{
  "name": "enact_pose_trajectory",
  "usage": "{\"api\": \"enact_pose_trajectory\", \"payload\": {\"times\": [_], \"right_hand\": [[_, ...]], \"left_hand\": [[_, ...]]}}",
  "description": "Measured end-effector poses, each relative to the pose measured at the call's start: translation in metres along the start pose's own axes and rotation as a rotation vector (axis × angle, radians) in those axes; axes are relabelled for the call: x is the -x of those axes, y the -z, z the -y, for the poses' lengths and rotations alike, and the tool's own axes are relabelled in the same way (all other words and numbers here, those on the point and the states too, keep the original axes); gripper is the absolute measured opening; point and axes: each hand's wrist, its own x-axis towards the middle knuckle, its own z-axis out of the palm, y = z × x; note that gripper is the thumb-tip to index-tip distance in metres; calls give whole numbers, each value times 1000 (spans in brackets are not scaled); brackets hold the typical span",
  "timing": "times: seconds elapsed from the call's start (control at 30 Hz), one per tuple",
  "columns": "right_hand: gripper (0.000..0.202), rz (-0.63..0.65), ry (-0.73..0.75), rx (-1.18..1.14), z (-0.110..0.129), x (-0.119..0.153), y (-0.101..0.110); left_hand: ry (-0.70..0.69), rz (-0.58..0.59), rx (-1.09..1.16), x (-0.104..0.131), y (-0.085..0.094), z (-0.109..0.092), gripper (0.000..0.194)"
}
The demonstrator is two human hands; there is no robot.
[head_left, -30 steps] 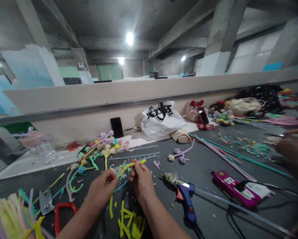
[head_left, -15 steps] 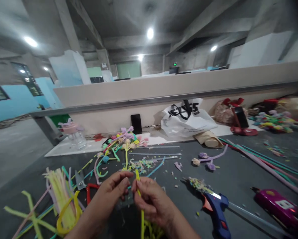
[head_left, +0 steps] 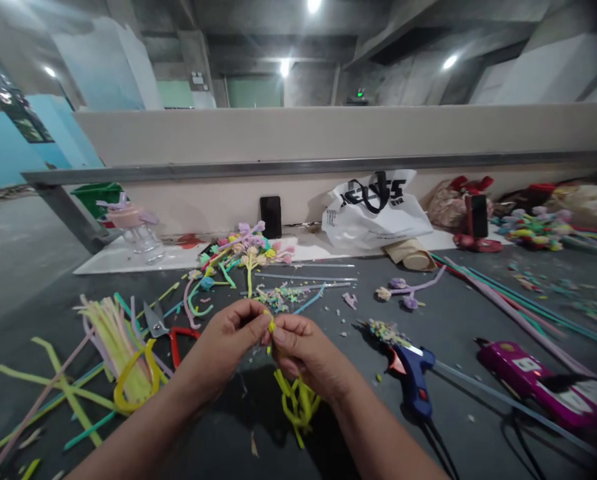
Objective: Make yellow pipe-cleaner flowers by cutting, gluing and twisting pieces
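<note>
Both my left hand (head_left: 238, 333) and my right hand (head_left: 301, 340) pinch one yellow pipe cleaner (head_left: 271, 325), thumbs and forefingers meeting at its upper end. Most of its length is hidden by my fingers. Just below my right hand, a tangle of bent yellow pipe cleaners (head_left: 298, 407) rests on the dark tabletop. Red-handled scissors (head_left: 176, 343) lie left of my left hand, beside a bundle of pale yellow and lilac pipe cleaners (head_left: 121, 353). A blue glue gun (head_left: 418, 387), its tip crusted with fluff, lies right of my right hand.
A magenta glue gun (head_left: 528, 380) and a clear glue stick lie at right. Fuzzy flowers (head_left: 248, 243) and coloured scraps (head_left: 281, 295) lie ahead. Along the back stand a clear bottle (head_left: 141, 233), a black phone (head_left: 270, 217) and a white bag (head_left: 373, 217).
My left hand has closed in and now grips the yellow pipe cleaner beside my right hand. The view has tilted down, showing more of the yellow tangle below.
</note>
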Motion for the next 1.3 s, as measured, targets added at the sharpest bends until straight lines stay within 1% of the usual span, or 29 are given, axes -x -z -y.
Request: {"api": "enact_pose_trajectory", "payload": {"times": [0.13,0.2,0.27,0.3,0.33,0.4,0.43,0.47,0.53,0.63,0.73,0.83,0.93,1.0,1.07,1.13,1.2,1.3], "right_hand": [[21,-36,75,42,6,4,-1],[20,-18,96,2,10,7,-1],[19,11,110,-87,14,11,2],[17,18,121,-146,17,12,3],[14,21,139,-208,20,14,5],[10,17,190,-332,26,16,10],[8,19,220,-388,28,17,12],[7,26,247,-439,30,18,15],[7,38,291,-512,33,20,19],[9,31,325,-554,34,21,26],[9,20,324,-554,32,20,33],[9,2,319,-563,29,17,38],[13,-7,292,-558,28,14,38],[14,-6,279,-564,29,14,36],[14,-15,300,-578,32,16,34],[14,-47,353,-588,36,19,32],[15,-94,404,-597,39,22,32],[13,-148,436,-622,41,23,34]], "left_hand": [[-45,10,50,1,-9,-5,16],[-58,-15,102,2,-11,-3,17],[-87,-61,53,2,-11,3,19],[-111,-83,-36,2,-11,9,17],[-136,-77,-170,1,-12,16,12],[-183,16,-477,1,-14,34,9],[-182,88,-599,1,-16,43,10],[-197,112,-693,1,-19,51,13],[-191,189,-835,3,-26,65,15],[-200,207,-967,7,-36,77,11],[-209,190,-974,9,-38,85,11],[-227,152,-900,8,-33,91,14],[-246,134,-796,7,-25,90,18],[-261,119,-772,8,-22,88,20],[-277,138,-805,9,-21,84,20],[-295,183,-864,11,-24,83,20],[-305,227,-926,11,-28,84,20],[-279,245,-1004,9,-33,89,21]]}}
